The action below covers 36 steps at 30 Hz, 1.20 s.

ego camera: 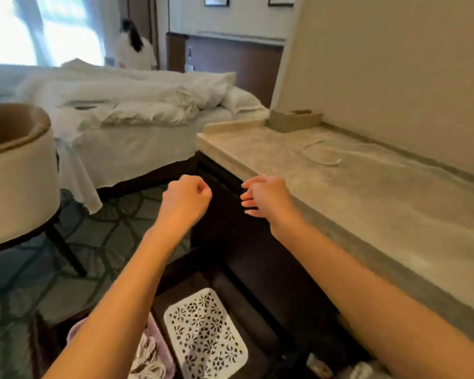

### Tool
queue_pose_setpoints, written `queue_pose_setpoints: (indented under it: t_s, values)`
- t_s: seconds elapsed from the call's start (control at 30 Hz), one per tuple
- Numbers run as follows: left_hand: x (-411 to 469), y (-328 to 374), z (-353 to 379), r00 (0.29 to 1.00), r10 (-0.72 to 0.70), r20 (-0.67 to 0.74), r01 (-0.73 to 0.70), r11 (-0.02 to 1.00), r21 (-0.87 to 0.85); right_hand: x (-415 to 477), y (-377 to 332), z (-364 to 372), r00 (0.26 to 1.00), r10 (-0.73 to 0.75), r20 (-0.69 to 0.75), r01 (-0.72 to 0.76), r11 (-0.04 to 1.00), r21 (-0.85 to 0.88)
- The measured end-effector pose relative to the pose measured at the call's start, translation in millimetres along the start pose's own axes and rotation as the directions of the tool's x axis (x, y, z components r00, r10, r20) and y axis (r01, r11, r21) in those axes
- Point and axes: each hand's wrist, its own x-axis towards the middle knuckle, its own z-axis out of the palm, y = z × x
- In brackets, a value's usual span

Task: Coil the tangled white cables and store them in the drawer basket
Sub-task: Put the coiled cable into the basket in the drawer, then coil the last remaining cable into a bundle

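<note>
A white cable lies in a loose loop on the marble countertop, toward the wall. My left hand hovers in front of the dark cabinet, curled into a fist with nothing in it. My right hand is raised beside it near the counter's edge, fingers spread and relaxed, holding nothing. Below my arms an open dark drawer holds a pink basket with coiled white cables in it and a white patterned lid or tray beside it.
A tan tissue box stands at the counter's far end. An unmade white bed lies to the left, with a round-backed chair at the near left. A person in white stands by the window.
</note>
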Motion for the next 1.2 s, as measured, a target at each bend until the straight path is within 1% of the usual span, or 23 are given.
queue_pose_setpoints:
  t_s: [0.07, 0.13, 0.2, 0.3, 0.37, 0.47, 0.5, 0.53, 0.63, 0.73, 0.87, 0.93, 1.0, 1.1, 1.2]
  values:
    - [-7, 41, 4, 0.993, 0.115, 0.021, -0.115, 0.993, -0.019, -11, -15, -42, 0.995, -0.036, -0.088, 0.037, 0.999, 0.013]
    - [-17, 83, 13, 0.979, 0.2, 0.05, -0.198, 0.979, -0.036, -22, -26, -86, 0.983, -0.059, -0.175, 0.064, 0.998, 0.021]
    - [-28, 121, 24, 0.959, 0.27, 0.086, -0.269, 0.963, -0.026, -34, -31, -128, 0.966, -0.077, -0.248, 0.083, 0.996, 0.014]
    - [-41, 161, 41, 0.934, 0.334, 0.124, -0.332, 0.942, -0.038, -50, -30, -173, 0.946, -0.078, -0.315, 0.09, 0.996, 0.026]
    - [-55, 193, 58, 0.904, 0.397, 0.162, -0.394, 0.918, -0.048, -64, -25, -209, 0.921, -0.077, -0.381, 0.099, 0.994, 0.037]
    - [-75, 229, 84, 0.851, 0.491, 0.185, -0.49, 0.87, -0.056, -80, -13, -248, 0.893, -0.061, -0.446, 0.087, 0.995, 0.038]
    - [-87, 248, 99, 0.827, 0.528, 0.196, -0.528, 0.847, -0.054, -89, -6, -269, 0.873, -0.056, -0.485, 0.085, 0.996, 0.037]
    - [-90, 252, 106, 0.815, 0.546, 0.196, -0.549, 0.835, -0.043, -93, -3, -274, 0.874, -0.046, -0.484, 0.074, 0.996, 0.04]
    - [-115, 285, 142, 0.746, 0.607, 0.276, -0.62, 0.783, -0.048, -112, 14, -316, 0.834, 0.001, -0.552, 0.048, 0.996, 0.075]
    - [-143, 319, 175, 0.651, 0.666, 0.365, -0.685, 0.722, -0.097, -134, 33, -359, 0.791, 0.072, -0.607, 0.012, 0.991, 0.133]
    - [-168, 352, 210, 0.569, 0.699, 0.433, -0.728, 0.673, -0.131, -157, 57, -403, 0.757, 0.185, -0.626, -0.093, 0.98, 0.177]
    - [-173, 362, 225, 0.552, 0.7, 0.453, -0.738, 0.663, -0.125, -162, 71, -419, 0.746, 0.26, -0.613, -0.173, 0.965, 0.198]
    - [-174, 370, 240, 0.539, 0.691, 0.481, -0.738, 0.663, -0.126, -163, 83, -430, 0.733, 0.32, -0.6, -0.217, 0.946, 0.24]
    - [-176, 381, 260, 0.513, 0.676, 0.529, -0.738, 0.662, -0.132, -158, 100, -443, 0.719, 0.389, -0.577, -0.212, 0.912, 0.35]
    - [-179, 391, 275, 0.512, 0.661, 0.548, -0.726, 0.675, -0.135, -145, 110, -455, 0.707, 0.42, -0.569, -0.186, 0.886, 0.424]
